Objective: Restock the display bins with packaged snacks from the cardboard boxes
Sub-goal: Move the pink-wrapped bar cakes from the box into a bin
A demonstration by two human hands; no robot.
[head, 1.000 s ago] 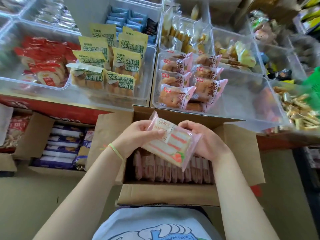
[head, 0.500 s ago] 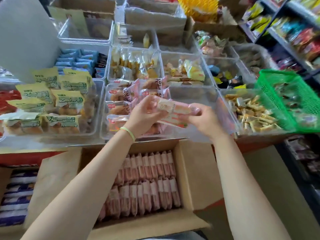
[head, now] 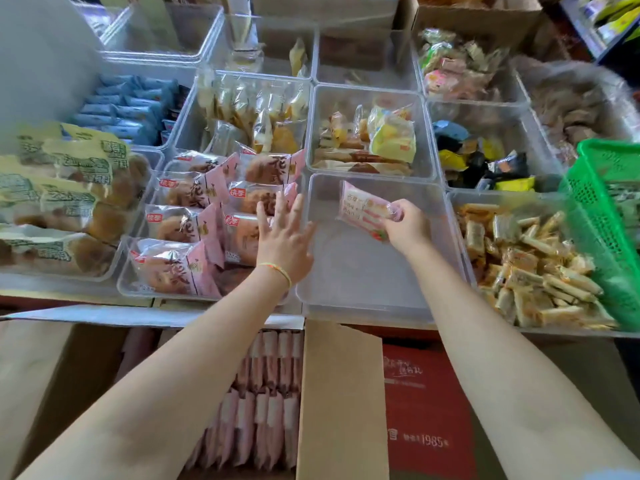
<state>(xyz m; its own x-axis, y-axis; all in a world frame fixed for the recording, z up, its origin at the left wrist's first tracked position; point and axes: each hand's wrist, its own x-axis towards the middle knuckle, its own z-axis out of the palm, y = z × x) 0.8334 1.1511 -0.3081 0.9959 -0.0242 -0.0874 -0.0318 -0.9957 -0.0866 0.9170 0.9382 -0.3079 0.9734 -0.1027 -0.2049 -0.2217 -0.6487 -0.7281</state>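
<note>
Desk of clear bins fills most of the view; the front-middle clear bin is your open room, bare floor, walls touching the neighbours on both sides. Below the desk edge the cardboard box stands w/ its flap up between your arms, rows of pink packs upright inside, partly hidden by your left forearm and cut off at the frame bottom. Green basket crowds the right edge, over the bin of stick snacks. Left of the open bin, the bread bin is packed w/ pink-edged bun packs. Your left hand is released, fingers spread flat over the wall between those two bins. Your right hand is grasping the pink snack pack by its near end, held inside the open bin's far half, above the floor; print on it is pink/white w/ a red spot, text too blurred to read
</note>
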